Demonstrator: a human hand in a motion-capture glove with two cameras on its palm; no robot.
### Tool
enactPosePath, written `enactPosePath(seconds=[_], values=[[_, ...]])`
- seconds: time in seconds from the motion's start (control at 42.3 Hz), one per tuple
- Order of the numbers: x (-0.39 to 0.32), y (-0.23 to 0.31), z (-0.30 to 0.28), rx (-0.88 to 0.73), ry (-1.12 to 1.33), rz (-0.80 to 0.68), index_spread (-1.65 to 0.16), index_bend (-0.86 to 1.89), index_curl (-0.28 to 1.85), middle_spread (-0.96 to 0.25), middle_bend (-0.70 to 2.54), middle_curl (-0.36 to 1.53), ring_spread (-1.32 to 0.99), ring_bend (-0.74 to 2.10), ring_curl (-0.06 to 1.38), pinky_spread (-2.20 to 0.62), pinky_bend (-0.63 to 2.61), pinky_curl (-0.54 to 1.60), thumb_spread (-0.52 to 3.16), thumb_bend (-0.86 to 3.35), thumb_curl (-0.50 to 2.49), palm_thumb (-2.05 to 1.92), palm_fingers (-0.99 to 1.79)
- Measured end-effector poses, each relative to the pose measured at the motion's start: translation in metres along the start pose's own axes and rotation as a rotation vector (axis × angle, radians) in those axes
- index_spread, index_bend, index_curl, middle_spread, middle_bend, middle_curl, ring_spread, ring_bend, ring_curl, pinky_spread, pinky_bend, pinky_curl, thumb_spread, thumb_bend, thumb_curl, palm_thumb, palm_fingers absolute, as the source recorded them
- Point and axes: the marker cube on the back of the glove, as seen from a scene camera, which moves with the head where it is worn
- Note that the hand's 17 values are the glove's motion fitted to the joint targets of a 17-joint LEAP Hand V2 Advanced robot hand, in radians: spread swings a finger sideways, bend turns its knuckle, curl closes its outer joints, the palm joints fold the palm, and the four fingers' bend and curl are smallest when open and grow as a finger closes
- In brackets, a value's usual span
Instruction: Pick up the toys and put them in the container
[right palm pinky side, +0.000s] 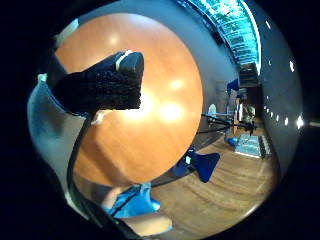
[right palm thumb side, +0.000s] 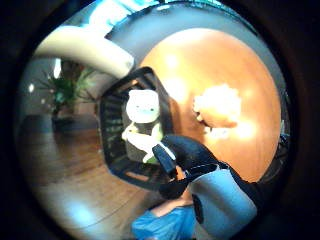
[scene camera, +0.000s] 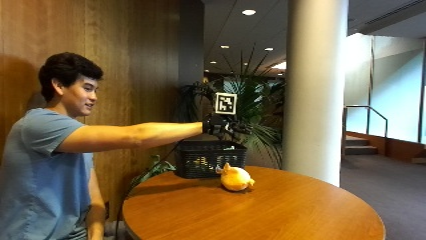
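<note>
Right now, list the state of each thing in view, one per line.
Black slatted basket: upright on the round wooden table, one toy inside.
White and green plush toy: lying in the basket.
Yellow plush toy: on the table beside the basket.
Black-gloved right hand: above the basket, holding nothing.

I am wearing a blue short-sleeved shirt (scene camera: 40, 165), plain and loose across my chest, with the sleeve ending above my elbow. My right hand (scene camera: 218, 124) is wearing a black glove of knitted cloth that is covering it up to the wrist. On the glove's fingers (right palm pinky side: 100, 85) the weave is showing as a coarse ribbed knit, and one fingertip is carrying a small pale patch. Near the palm, the glove is showing a smooth grey panel (right palm thumb side: 222, 202) beside the black knit. My forearm is going bare.
</note>
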Motion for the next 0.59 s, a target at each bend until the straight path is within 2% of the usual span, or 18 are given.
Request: enactPosePath(seconds=[0.071, 0.142, 0.213, 0.307, 0.591], values=[[0.006, -0.011, 0.020, -0.027, -0.028, 0.127, -0.28, 0.06, 0.18, 0.06, 0.14, 0.38, 0.09, 0.47, 0.34, 0.03, 1.56, 0.40, 1.09, -0.03, 0.36, -0.01, -0.24], [0.020, -0.015, 0.048, -0.061, 0.033, 0.046, -0.28, 0.06, 0.17, 0.06, 0.13, 0.36, 0.10, 0.44, 0.33, 0.03, 1.56, 0.39, 1.10, -0.02, 0.35, 0.00, -0.26], [0.027, -0.020, 0.071, -0.084, 0.036, 0.046, -0.27, 0.06, 0.16, 0.06, 0.13, 0.35, 0.10, 0.43, 0.33, 0.04, 1.55, 0.39, 1.10, -0.02, 0.35, 0.01, -0.26], [0.035, -0.019, 0.095, -0.099, 0.052, -0.102, -0.27, 0.06, 0.15, 0.06, 0.12, 0.33, 0.10, 0.41, 0.33, 0.04, 1.54, 0.38, 1.10, -0.01, 0.35, 0.03, -0.27], [0.035, -0.028, 0.161, -0.211, 0.084, -0.138, -0.27, 0.06, 0.14, 0.06, 0.12, 0.28, 0.10, 0.41, 0.33, 0.04, 1.52, 0.36, 1.11, -0.02, 0.33, 0.07, -0.24]])
